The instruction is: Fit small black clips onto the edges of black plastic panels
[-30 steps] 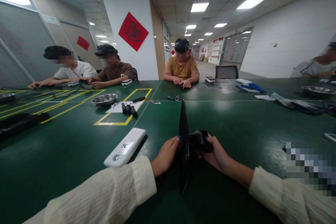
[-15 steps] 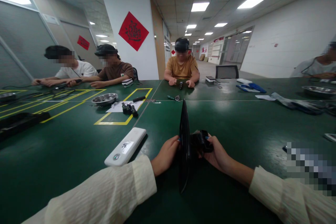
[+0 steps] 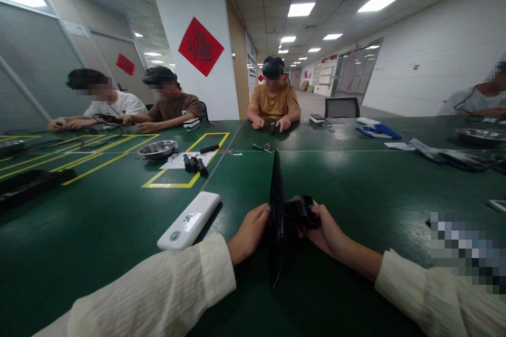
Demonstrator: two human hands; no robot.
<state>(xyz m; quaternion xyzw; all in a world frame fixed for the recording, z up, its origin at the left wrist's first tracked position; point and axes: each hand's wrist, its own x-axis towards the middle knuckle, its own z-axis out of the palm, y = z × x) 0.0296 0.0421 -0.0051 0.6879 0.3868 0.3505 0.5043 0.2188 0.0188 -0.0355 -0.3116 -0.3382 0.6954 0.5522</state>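
A thin, dark, glossy panel (image 3: 277, 221) stands upright in front of me, seen nearly edge-on, so its kind cannot be made out. My left hand (image 3: 250, 231) grips it from the left, with the fingertips hidden behind its edge. On the other side, my right hand (image 3: 326, 226) is closed around a chunky black block-like part (image 3: 304, 211), thumb on top. This part sits against the panel's right face; whether the two are joined is unclear. Left of my left hand lies a white power bank (image 3: 190, 221) with a numbered sticker.
Across the green table (image 3: 340, 189), a metal bowl (image 3: 158, 149) stands beside black parts (image 3: 195, 164) on white paper. A dark tray (image 3: 35, 184) lies at left, gloves (image 3: 443, 155) at right. Several people sit around the table, one person (image 3: 274, 97) directly opposite.
My hands and the panel hold practically the same position. At the far left, a co-worker's dark item has shifted, and the hands of the person opposite have moved slightly.
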